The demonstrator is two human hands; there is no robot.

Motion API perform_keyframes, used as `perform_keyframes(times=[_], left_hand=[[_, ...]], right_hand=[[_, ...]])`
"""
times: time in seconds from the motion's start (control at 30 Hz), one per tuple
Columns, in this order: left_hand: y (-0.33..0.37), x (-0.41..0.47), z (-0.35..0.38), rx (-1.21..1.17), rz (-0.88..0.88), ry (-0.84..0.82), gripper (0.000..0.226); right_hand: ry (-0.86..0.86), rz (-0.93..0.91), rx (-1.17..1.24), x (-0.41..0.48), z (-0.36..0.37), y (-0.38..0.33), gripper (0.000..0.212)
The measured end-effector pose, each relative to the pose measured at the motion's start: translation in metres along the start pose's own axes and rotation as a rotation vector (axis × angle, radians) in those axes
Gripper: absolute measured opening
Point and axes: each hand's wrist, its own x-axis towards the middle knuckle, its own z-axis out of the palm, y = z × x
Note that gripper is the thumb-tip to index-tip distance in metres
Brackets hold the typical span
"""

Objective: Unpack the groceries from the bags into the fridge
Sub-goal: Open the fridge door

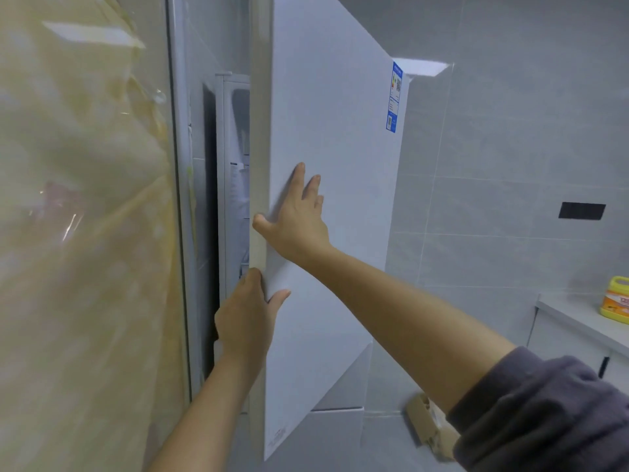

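Left hand (245,318) grips fridge door (333,131) edge, right hand (296,223) presses its front

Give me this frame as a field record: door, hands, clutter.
fridge door: ajar, narrow gap at its left edge
left hand: grips the door's free edge, thumb on the front
right hand: flat on the door front, fingers straight
sticker: blue, near the door's upper right corner
counter: yellow bottle on it
cardboard box: low, right of the fridge
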Motion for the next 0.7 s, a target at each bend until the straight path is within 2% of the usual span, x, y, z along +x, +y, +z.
perform_keyframes(times=[0.13, 0.27, 0.37, 0.53, 0.63, 0.7], left_hand=[[-0.005, -0.011, -0.001, -0.158, 0.123, -0.057, 0.041], [-0.024, -0.018, -0.004, -0.476, 0.074, -0.007, 0.032], [-0.04, -0.008, 0.001, -0.421, 0.106, 0.003, 0.02], [-0.049, 0.014, 0.019, -0.241, 0.267, -0.266, 0.042], [-0.049, 0.02, 0.03, -0.217, 0.301, -0.448, 0.043], [-0.048, 0.018, 0.037, -0.221, 0.357, -0.509, 0.038]], right_hand=[[-0.008, 0.008, -0.015, -0.015, -0.015, 0.004, 0.105], [-0.016, 0.02, 0.0, -0.028, -0.033, 0.013, 0.103], [-0.033, 0.018, 0.017, -0.035, -0.046, 0.021, 0.101], [-0.058, 0.01, 0.047, -0.043, -0.063, 0.03, 0.101], [-0.056, -0.001, 0.065, -0.046, -0.07, 0.038, 0.099], [-0.05, -0.01, 0.071, -0.048, -0.075, 0.044, 0.099]])
